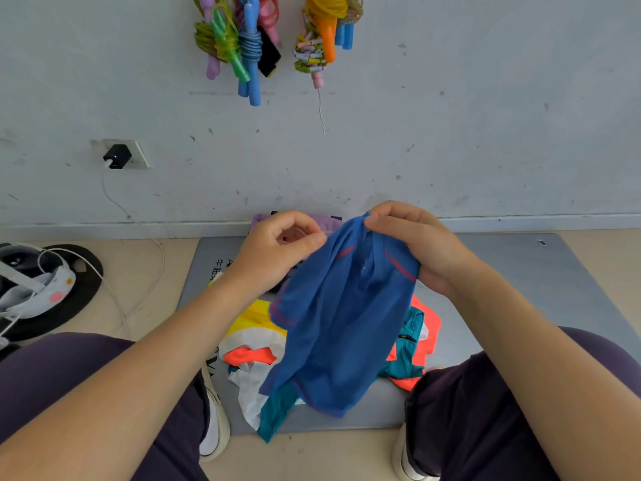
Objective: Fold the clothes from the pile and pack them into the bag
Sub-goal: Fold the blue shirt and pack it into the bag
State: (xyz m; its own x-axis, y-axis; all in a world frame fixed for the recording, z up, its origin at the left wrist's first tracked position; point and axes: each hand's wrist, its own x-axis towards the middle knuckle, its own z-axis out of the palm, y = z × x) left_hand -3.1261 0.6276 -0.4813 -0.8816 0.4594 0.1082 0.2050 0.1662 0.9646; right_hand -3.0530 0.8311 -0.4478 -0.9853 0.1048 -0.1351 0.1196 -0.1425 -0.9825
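Both hands, left hand (277,248) and right hand (412,244), pinch blue shirt (333,328) lifted above pile (253,341); folding starting. Next: find shoulders, spread flat on mat (513,272).

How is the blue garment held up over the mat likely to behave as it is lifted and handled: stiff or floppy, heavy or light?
Probably floppy: the blue garment hangs in loose folds below the right hand and left hand. Likely light, since fingertip pinches at its top edge hold it up. It looks thin, so it should crease easily.
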